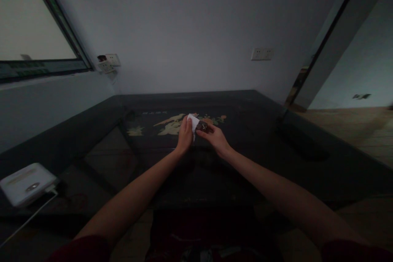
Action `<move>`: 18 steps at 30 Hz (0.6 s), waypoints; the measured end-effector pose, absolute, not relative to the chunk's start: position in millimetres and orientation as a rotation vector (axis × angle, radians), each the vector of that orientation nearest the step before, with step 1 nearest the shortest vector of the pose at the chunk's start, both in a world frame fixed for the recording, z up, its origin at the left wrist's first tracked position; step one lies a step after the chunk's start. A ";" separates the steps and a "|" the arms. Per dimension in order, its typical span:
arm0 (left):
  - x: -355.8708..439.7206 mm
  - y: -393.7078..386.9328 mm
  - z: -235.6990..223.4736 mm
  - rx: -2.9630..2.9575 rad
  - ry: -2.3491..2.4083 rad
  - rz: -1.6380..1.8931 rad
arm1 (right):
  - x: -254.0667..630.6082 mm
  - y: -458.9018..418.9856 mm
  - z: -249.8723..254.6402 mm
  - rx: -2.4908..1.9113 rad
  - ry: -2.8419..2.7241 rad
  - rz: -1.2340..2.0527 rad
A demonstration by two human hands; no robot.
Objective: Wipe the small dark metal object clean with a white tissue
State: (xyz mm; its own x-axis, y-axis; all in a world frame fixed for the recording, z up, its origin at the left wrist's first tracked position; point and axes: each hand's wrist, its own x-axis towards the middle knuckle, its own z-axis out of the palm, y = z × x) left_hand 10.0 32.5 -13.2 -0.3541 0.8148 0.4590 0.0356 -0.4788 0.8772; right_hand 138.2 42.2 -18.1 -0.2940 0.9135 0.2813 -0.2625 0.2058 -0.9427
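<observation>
Over the middle of a dark glossy table (245,180), my two hands are close together. My left hand (184,134) is closed around a white tissue or cloth (193,120), part of which sticks up past the fingers. In the fingers of my right hand (217,139) is a small dark shiny object (202,126), its kind too dim to make out. The white piece touches or nearly touches the dark object's left side. Behind the hands, a pale bird-and-flower picture (170,125) shows on the tabletop.
A white box-shaped device (29,184) with a white cable (30,217) lies at the table's left edge. Toward the right is a dark flat shape (302,141), hard to make out. The wall behind carries sockets (262,54), and a window (37,20) is at upper left.
</observation>
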 end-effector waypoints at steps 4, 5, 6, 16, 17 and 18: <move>10.0 36.1 -6.9 0.952 0.993 1.823 | 136.0 42.6 -20.5 -0.696 -1.416 1.246; 10.7 35.7 -3.8 0.877 0.912 1.768 | 135.5 42.2 -20.4 -0.684 -1.428 1.218; 11.5 34.7 -0.3 0.824 0.835 1.704 | 135.1 41.4 -20.1 -0.668 -1.438 1.197; 13.7 30.2 5.5 0.802 0.783 1.750 | 133.8 33.8 -16.9 -0.612 -1.439 1.192; 13.9 28.9 4.3 0.866 0.812 1.807 | 133.7 33.9 -16.9 -0.622 -1.425 1.214; 14.3 26.9 3.8 0.958 0.841 1.858 | 133.5 34.1 -16.8 -0.629 -1.412 1.234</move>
State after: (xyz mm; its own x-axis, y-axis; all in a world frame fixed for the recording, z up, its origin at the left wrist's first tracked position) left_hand 14.3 26.9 3.8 -0.3356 0.8987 0.2824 -0.3811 -0.4037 0.8317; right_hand 133.5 34.1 -16.8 -0.2547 0.8899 0.3785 -0.2564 0.3152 -0.9137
